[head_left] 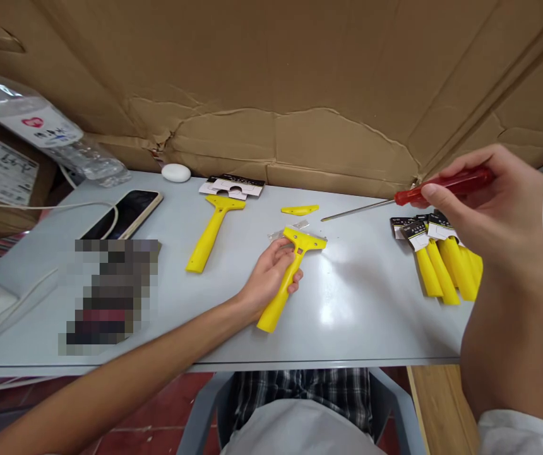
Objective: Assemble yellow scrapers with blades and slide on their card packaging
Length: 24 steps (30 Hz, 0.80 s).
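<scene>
The left hand (268, 276) holds a scraper (278, 306), maybe to keep it still; the right hand (509, 201) grips a screwdriver (465, 183).

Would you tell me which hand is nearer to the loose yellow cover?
Left. The left hand, holding a scraper, is just on the near side of the cover; the right hand, gripping a screwdriver, is raised well to its right.
</scene>
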{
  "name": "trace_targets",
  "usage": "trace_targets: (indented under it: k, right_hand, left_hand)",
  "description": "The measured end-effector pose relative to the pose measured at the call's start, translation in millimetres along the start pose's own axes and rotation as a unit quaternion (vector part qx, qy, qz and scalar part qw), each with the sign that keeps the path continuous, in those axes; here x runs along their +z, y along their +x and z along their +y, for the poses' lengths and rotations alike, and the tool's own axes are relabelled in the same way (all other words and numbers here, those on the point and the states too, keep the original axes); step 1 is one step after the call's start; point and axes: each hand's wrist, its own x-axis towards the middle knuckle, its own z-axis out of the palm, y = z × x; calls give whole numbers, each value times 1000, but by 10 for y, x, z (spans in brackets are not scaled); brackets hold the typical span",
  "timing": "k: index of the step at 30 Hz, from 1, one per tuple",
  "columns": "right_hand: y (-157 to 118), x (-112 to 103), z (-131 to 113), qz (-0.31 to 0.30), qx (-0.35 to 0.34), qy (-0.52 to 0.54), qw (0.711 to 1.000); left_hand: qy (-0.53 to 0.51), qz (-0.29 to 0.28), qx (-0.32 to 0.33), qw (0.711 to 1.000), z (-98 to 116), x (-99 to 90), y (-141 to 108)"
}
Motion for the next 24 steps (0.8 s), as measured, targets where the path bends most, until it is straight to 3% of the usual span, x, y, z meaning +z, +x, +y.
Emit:
trace_targets:
  k: [6, 11, 24]
  right_hand:
    - [149, 127, -21, -55, -3, 88, 995]
    - [145, 282, -46, -90, -2, 103, 991]
    - [190, 342, -14, -92, 11, 110, 990]
  left_hand:
    - [-6, 4, 3, 1000, -6, 2, 5]
    - [-4, -3, 5, 1000, -27, -27, 22]
    - [1, -5, 16, 1000, -50, -38, 32]
